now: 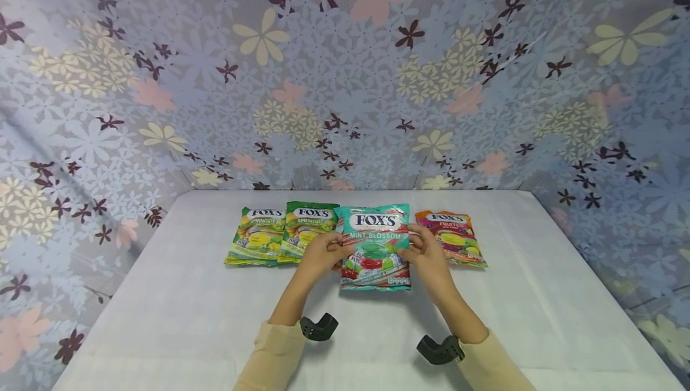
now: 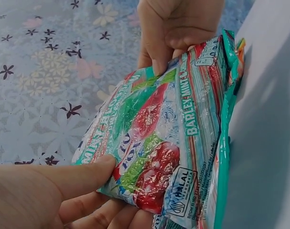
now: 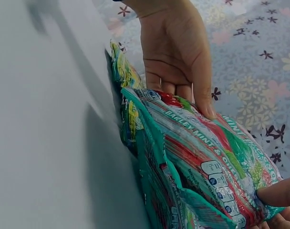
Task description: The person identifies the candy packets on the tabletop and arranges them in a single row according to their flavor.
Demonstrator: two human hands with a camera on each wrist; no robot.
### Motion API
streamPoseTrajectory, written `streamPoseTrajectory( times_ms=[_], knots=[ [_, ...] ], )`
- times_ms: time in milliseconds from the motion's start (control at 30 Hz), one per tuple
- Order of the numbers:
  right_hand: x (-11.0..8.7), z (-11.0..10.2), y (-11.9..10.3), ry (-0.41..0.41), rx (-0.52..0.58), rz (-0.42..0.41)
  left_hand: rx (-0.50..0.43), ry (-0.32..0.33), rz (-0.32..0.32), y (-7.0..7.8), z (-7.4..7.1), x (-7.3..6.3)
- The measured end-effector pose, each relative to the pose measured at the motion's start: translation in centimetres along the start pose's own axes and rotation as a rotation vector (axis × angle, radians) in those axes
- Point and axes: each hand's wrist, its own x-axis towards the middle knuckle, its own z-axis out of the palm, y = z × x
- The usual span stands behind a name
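Note:
A teal bag of mint blossom candy is held up by both hands, its printed front facing the head camera. My left hand grips its left edge, thumb on the front and fingers behind, as the left wrist view also shows with the bag. On the opposite edge my right hand pinches the bag in the same way. Left of it lie two green candy bags, one outer and one inner, partly overlapping. An orange and purple fruit candy bag lies to the right.
The bags lie on a white-covered table. Behind it and along both sides hangs a flower-patterned cloth. A black wrist mount sits on each forearm, the left one and the right one.

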Motion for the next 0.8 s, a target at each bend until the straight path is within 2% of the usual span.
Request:
streamPoseTrajectory(
  times_ms=[200, 400, 567, 700, 800],
  knots=[
    [0.2, -0.6, 0.1, -0.004, -0.008, -0.001, 0.013, 0.016, -0.022, 0.0, 0.7, 0.1],
    [1.0, -2.3, 0.9, -0.021, -0.053, 0.021, -0.002, -0.005, -0.076, -0.4, 2.5, 0.8],
    [2.3, -4.2, 1.9, -0.019, -0.071, 0.053, 0.088, 0.013, -0.05, -0.2, 4.3, 1.8],
    [3.8, -5.3, 2.3, -0.01, -0.086, 0.053, 0.137, 0.046, -0.022, 0.2, 5.5, 3.1],
    [5.0, -5.8, 2.5, -0.005, -0.107, 0.084, 0.167, 0.062, -0.015, 0.3, 6.2, 4.2]
  ],
)
